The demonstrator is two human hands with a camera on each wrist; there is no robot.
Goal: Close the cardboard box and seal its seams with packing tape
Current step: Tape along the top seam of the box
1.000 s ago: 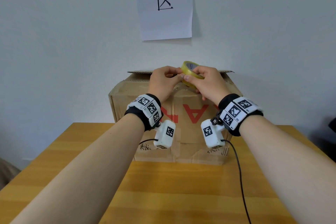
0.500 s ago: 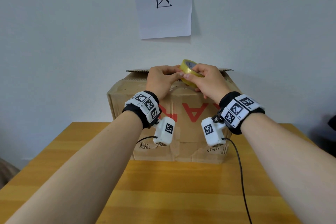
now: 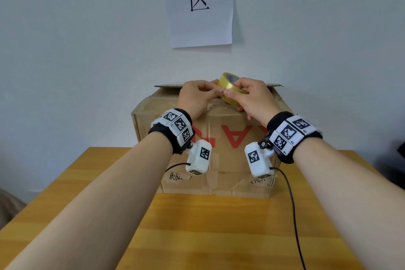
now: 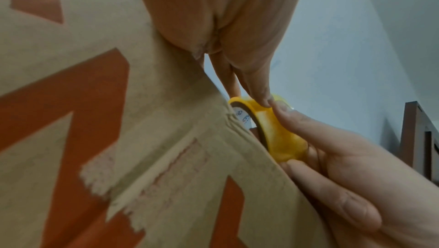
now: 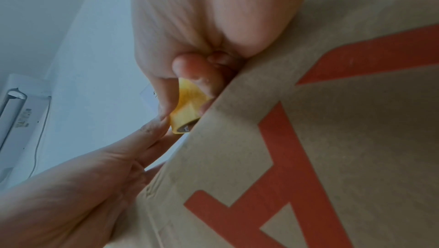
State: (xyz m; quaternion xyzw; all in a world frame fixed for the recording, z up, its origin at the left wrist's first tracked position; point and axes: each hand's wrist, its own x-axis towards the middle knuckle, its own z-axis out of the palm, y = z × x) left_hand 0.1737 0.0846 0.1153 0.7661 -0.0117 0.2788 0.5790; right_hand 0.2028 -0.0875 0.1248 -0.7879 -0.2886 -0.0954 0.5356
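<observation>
A brown cardboard box point(image 3: 219, 138) with red letters stands on the wooden table point(image 3: 208, 226). Its far flap edge point(image 3: 166, 86) shows just above the top. Over the box's front top edge, my right hand point(image 3: 238, 92) grips a yellow tape roll point(image 3: 228, 85), fingers wrapped round its rim. My left hand point(image 3: 210, 90) pinches the roll's outer face with thumb and fingertip. The left wrist view has the roll point(image 4: 277, 133) tight against the box edge point(image 4: 118, 139). From the right wrist, the roll point(image 5: 187, 105) sits between both hands beside the box point(image 5: 332, 139).
A paper sign point(image 3: 200, 4) hangs on the pale wall behind the box. Cables run from both wrist cameras, one point(image 3: 292, 215) trailing across the table in front of the box. A dark object point(image 3: 394, 160) sits at the far right.
Both hands keep hold of the tape roll above the box. They have lifted a little, with small finger shifts on the roll; the box has not moved.
</observation>
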